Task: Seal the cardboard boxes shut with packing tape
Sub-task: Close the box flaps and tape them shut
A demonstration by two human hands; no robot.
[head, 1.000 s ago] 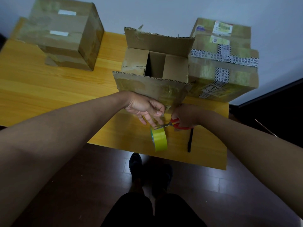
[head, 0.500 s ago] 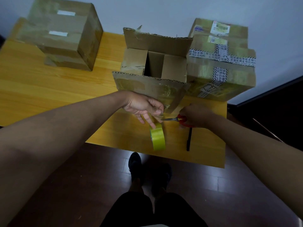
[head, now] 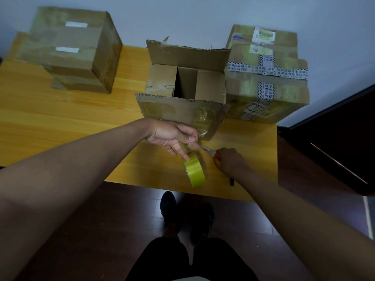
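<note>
Left hand [head: 172, 136]: curled at the near flap of the open box [head: 185, 94], pinching what looks like the pulled end of tape, fingers over the yellow roll [head: 194, 172] standing on edge near the table [head: 81, 114] front. Right hand [head: 231, 162]: closed round the red-handled scissors [head: 213, 154], blades pointing at the left fingertips. Risks, as judgement: nicking a finger, blades so close; slack strip folding onto itself once cut; freed roll trundling off the edge; flaps up, so no seal possible yet. Other boxes, left [head: 75, 51] and right [head: 265, 78], already taped.

Both hands curl closed: left [head: 172, 136] pinching, right [head: 233, 161] gripping.
</note>
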